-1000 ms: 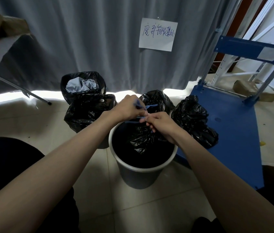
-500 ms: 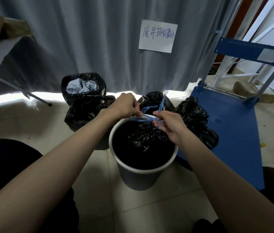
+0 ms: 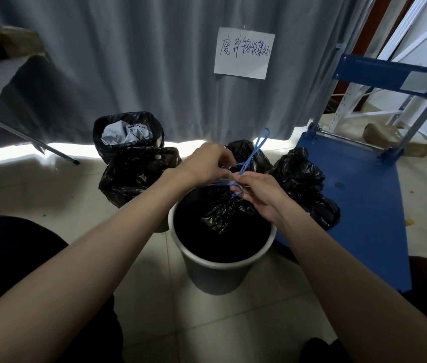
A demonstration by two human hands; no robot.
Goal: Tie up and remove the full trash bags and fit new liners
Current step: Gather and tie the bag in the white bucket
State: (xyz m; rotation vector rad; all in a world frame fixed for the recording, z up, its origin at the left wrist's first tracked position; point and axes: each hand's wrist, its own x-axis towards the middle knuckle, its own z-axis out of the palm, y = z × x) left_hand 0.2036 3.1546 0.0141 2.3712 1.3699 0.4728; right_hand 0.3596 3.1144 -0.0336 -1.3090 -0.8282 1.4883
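A grey round bin [image 3: 217, 273] stands on the floor in front of me with a black trash bag [image 3: 220, 210] inside, its neck gathered up. Blue drawstrings [image 3: 253, 155] come out of the neck and cross in a knot, one loop sticking up. My left hand [image 3: 207, 163] pinches one string at the left of the knot. My right hand [image 3: 257, 189] pinches the other string right at the knot, above the bin's far rim.
A tied black bag [image 3: 304, 184] lies on a blue platform cart [image 3: 364, 205] at right, another [image 3: 246, 155] behind my hands. At left stand a lined bin with crumpled paper [image 3: 126, 132] and a black bag [image 3: 134, 174]. A grey curtain with a paper sign [image 3: 244, 52] hangs behind.
Both hands rose slightly and worked the blue strings; a long loop now sticks up above the knot, and the bag's neck is drawn tighter.
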